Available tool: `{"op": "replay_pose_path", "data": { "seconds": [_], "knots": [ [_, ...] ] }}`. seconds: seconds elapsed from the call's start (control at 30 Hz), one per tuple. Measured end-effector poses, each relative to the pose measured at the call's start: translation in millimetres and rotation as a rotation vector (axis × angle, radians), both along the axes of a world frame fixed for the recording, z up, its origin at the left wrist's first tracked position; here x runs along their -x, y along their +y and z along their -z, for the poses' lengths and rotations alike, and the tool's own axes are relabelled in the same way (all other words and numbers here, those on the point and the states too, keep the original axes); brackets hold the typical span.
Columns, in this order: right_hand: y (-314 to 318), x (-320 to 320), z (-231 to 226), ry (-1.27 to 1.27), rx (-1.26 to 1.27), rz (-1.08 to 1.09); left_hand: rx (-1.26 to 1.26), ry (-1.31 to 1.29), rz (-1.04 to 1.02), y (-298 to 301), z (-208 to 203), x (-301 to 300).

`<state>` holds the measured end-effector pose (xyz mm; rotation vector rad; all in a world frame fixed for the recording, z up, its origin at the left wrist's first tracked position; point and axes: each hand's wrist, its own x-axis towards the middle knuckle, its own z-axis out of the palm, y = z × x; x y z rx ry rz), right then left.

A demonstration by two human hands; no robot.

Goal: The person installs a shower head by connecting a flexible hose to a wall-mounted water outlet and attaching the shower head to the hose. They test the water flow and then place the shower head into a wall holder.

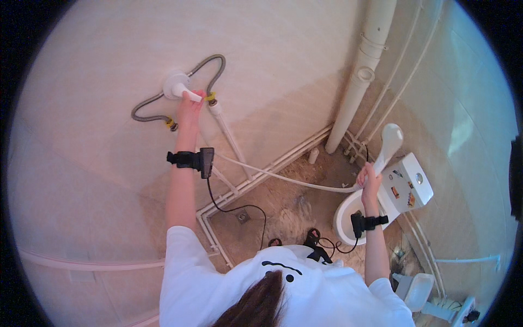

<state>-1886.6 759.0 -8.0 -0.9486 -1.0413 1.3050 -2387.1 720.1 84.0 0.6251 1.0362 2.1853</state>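
Observation:
My left hand point(192, 104) grips the white lever point(188, 94) of a round white mixer valve point(172, 84) on the wall. Two grey braided hoses, an upper one point(222, 66) and a lower one point(143, 104), run from the valve to pipe fittings with yellow handles. Out to the right, my right hand point(370, 179) is closed around the handle of a white shower head point(390, 140), held upright with its head above the fist. A white shower hose point(294, 179) sags between the valve side and my right hand. Whether water runs cannot be made out.
A white toilet point(343, 229) with a stickered tank point(404, 185) stands below my right hand. A thick drainpipe point(348, 109) rises in the corner. Thin white pipes point(272, 173) follow the wall base. A floor drain point(242, 217) lies in the stained floor; a white basin point(418, 290) is at lower right.

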Motion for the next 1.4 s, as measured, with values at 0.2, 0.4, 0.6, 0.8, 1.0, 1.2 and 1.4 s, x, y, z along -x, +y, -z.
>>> {"op": "replay_pose_path", "data": {
  "seconds": [0.2,0.4,0.6,0.8,1.0,1.2,1.4],
  "knots": [
    [16,6,2,0.031,0.026,-0.123,0.003,-0.061,0.108,-11,-8,5],
    [18,12,5,0.018,0.08,-0.152,0.023,-0.067,0.128,-13,-8,7],
    [28,18,8,-0.001,0.083,-0.164,0.042,-0.03,0.128,-16,-14,-1],
    [38,22,11,0.002,0.091,-0.18,0.032,-0.044,0.13,-16,-13,2],
    [41,21,11,-0.03,0.11,-0.144,0.035,-0.038,0.113,-18,-16,-4],
    [45,17,15,-0.033,0.116,-0.124,0.026,-0.07,0.11,-17,-17,-6],
    [50,21,17,-0.037,0.147,-0.115,0.037,-0.032,0.09,-20,-21,-8]
  ]
}}
